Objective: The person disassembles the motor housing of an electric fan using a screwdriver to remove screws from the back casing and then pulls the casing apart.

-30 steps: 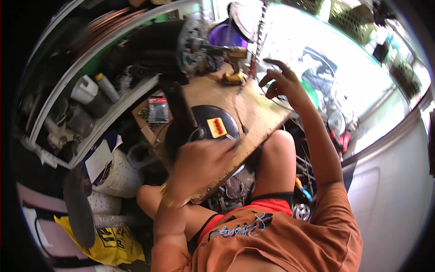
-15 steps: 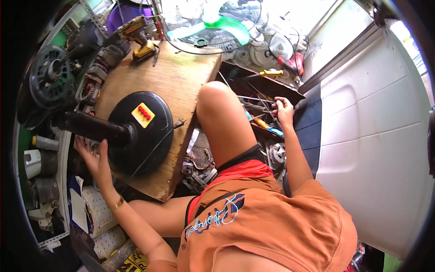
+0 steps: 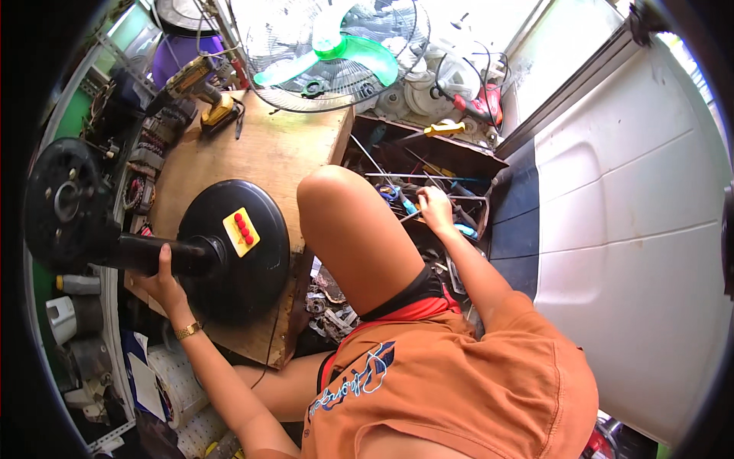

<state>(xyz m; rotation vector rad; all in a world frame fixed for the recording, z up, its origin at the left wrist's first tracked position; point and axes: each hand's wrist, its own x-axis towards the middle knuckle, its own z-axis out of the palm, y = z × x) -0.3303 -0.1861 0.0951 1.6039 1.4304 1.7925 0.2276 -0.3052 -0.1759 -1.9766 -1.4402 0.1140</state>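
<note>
The left hand (image 3: 162, 288) gripped the black stand (image 3: 216, 264), left of centre on a wooden table (image 3: 283, 126) beside cluttered shelves (image 3: 112, 344); I couldn't tell the right hand (image 3: 436, 208)'s grip among tools (image 3: 410, 207). The post (image 3: 141, 250)'s long axis pointed frame left.

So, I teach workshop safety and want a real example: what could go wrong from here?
The left grip holds the black post; its wide end piece might make it tip if that hold slackened. The right grip is among crowded hand tools, which could nick it. The thin cord running past the edge of the wooden tabletop might snag on the left leg.
</note>
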